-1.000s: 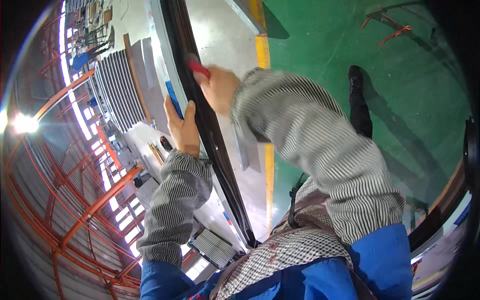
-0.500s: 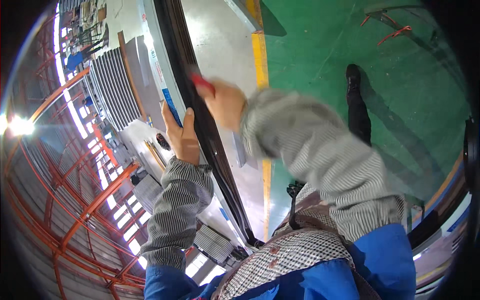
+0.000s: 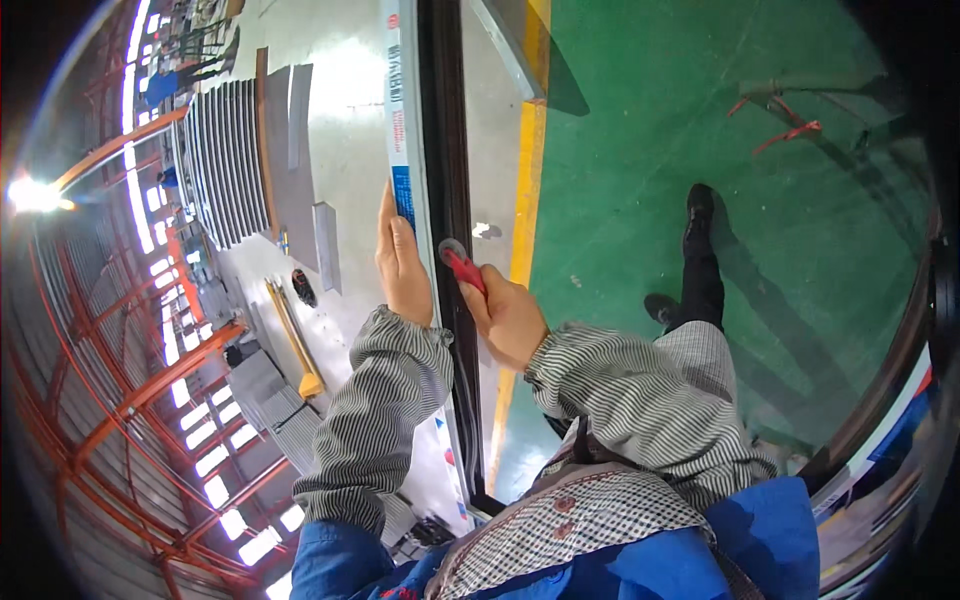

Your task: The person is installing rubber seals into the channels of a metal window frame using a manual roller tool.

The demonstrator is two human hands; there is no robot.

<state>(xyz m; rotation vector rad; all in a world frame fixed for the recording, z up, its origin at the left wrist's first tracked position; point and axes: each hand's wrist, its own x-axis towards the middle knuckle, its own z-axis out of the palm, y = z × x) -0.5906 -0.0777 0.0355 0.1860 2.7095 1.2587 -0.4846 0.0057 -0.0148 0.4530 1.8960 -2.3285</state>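
Observation:
A long frame bar [image 3: 425, 160] runs up through the middle of the view, with a pale film-covered face and a dark channel [image 3: 452, 150] along its right side. My left hand [image 3: 405, 275] holds the bar's left edge, its fingers pointing away from me beside a blue printed patch [image 3: 402, 190]. In my right hand [image 3: 510, 320] is a small roller tool [image 3: 464, 268] with a red handle. Its round grey wheel is at the dark channel; I cannot tell whether it presses into it. A black strip [image 3: 462, 400] lies along the channel's near part.
Below the bar are a pale floor, a yellow line [image 3: 528, 190] and green floor [image 3: 620, 130]. Stacked grey profiles [image 3: 228, 165] stand at the left. A yellow-handled tool [image 3: 292, 335] lies nearer. Another frame [image 3: 850, 440] is at the lower right; a person [image 3: 160, 88] is far left.
My right hand has moved nearer to me along the bar with the roller tool. The view has turned, so the bar stands more upright. My left hand's thumb lies closer to its fingers.

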